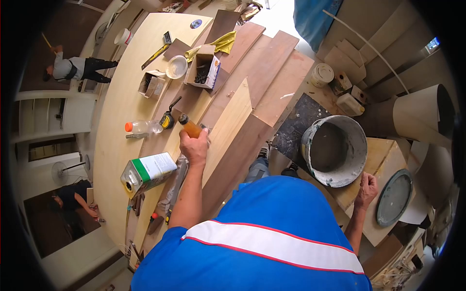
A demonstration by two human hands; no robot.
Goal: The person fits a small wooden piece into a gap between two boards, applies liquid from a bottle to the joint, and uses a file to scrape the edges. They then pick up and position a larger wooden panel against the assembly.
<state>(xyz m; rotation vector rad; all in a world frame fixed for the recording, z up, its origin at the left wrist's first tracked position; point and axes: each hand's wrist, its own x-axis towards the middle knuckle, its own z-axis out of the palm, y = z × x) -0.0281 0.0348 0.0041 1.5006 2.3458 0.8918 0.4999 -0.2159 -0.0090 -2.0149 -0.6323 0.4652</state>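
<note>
My left hand (194,146) is wrapped round a small bottle (191,127) of amber liquid with a dark cap, above the wooden boards. Just beyond the bottle lie a yellow and black tape measure (167,120) and a clear bottle with an orange cap (144,127). A metal can with a green and white label (147,173) stands nearer to me. On the right, my right hand (367,186) has its fingers curled together beside the rim of a large bucket (357,167); whether it holds anything is too small to tell. A round lid (394,197) lies beyond it.
Long boards (264,72) cover the workbench (109,160). Two small boxes, a clear tub (176,67) and a yellow cloth (224,43) lie on them. A white bucket (322,75) stands beyond the large one. Two other people are at the far left, away from my hands.
</note>
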